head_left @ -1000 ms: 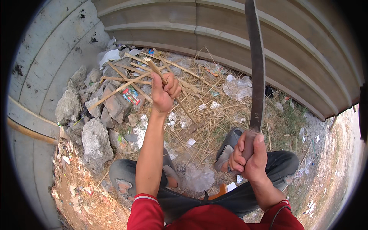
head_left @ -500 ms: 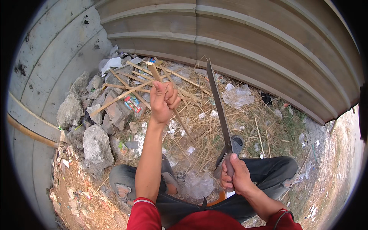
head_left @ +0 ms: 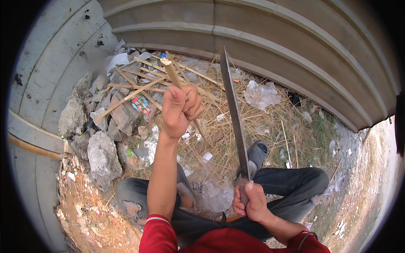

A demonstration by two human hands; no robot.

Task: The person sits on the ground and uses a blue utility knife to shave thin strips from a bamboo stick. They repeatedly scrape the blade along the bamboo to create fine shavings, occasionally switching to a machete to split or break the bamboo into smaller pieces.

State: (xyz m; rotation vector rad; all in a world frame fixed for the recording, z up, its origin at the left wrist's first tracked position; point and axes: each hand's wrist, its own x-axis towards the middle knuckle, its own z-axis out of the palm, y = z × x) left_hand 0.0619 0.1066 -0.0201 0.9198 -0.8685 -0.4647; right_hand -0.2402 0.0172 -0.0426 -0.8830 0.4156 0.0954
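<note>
A seated person's left hand grips a thin pale bamboo stick upright (steadied for cutting, apparently) while the right hand clasps a long dark-bladed machete beside it, above straw-littered ground.

Left arm stretched forward, bare forearm, left hand fisted tight, knuckles up (thumb side toward camera). Right hand low near lap, fingers curled shut, wrist bent, red sleeves.

Left hand clenched around thin bamboo stick, held upright. Right hand grips handle of long knife, blade pointing up beside stick. Rocks at left.
</note>
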